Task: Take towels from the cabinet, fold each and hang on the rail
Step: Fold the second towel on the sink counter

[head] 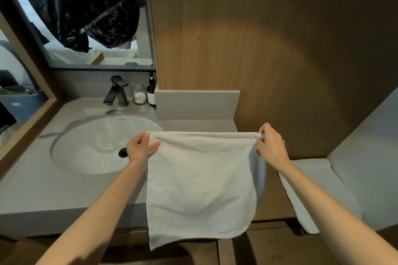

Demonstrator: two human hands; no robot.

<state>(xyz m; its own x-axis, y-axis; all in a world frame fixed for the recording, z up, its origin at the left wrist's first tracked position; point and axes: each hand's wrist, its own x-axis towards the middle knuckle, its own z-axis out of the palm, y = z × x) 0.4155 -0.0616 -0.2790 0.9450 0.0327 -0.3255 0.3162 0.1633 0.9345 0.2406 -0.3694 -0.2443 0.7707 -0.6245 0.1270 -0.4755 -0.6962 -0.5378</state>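
Observation:
A white towel (200, 183) hangs stretched flat in front of me, doubled over along its top edge. My left hand (141, 147) pinches its upper left corner, thumb behind and fingers across the front. My right hand (270, 143) pinches the upper right corner. The towel's lower edge dangles in front of the vanity, below the counter's front edge. A second white towel (316, 191) hangs folded at the right, below my right forearm. What it hangs on is hidden.
A grey counter (71, 187) holds an oval white basin (90, 146) at the left. Behind the basin stand a black tap (116, 92), a glass jar (138, 94) and a dark bottle (151, 92). A wooden wall panel (258, 49) rises straight ahead. A mirror (86, 13) is at upper left.

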